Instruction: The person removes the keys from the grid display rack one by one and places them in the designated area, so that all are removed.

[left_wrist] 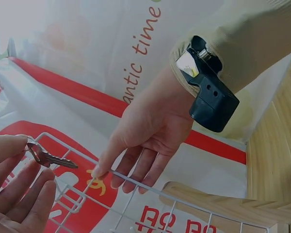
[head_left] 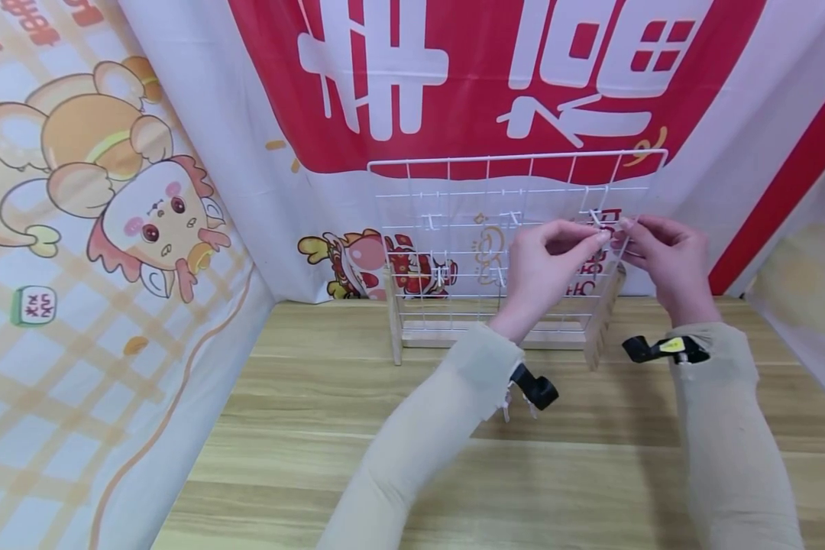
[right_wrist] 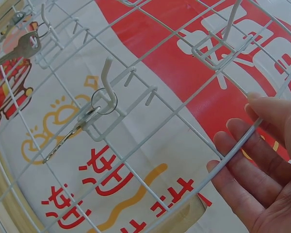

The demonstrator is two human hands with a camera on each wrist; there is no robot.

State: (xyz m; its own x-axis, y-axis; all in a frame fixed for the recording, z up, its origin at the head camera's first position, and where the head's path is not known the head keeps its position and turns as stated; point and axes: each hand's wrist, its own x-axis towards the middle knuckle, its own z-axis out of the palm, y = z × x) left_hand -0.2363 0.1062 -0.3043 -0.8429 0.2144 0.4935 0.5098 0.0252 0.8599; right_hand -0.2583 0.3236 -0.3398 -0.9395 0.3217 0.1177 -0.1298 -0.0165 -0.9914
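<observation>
A white wire grid rack stands upright in a wooden base. Between thumb and fingertips, my left hand pinches a metal key by its ring end, just in front of the grid's upper right. My right hand holds the grid's right side wire, thumb on one side and fingers on the other. In the right wrist view, a second key hangs by a ring from a white hook. Another key hangs farther left. The hook at upper right has nothing on it.
The wooden base rests on a wood-grain table. Behind it hangs a printed cloth with a red panel. Another patterned cloth rises at the left. Cameras are strapped to both wrists.
</observation>
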